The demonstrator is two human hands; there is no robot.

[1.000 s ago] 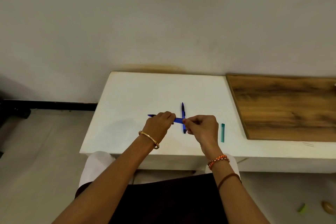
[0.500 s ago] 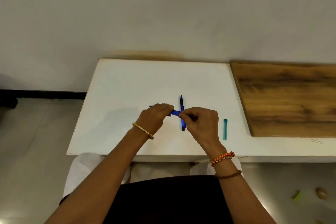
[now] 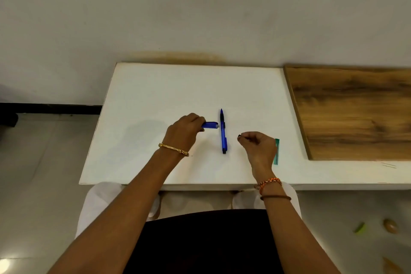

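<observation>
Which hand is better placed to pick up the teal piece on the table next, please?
Probably the right hand: it is beside the teal piece, pinching only a small dark bit, while the left hand grips the blue pen barrel.

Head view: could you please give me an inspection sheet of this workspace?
Surface: white table, wooden board at its right.
Job's things: blue barrel in left hand; whole blue pen lying beside it.
Clutter: teal strip partly behind right hand.
Hands: left hand grips the barrel; right hand pinches a small dark bit.
Cables: nothing seen.
Surroundings: plain wall; floor with green scrap and brown lump.
</observation>
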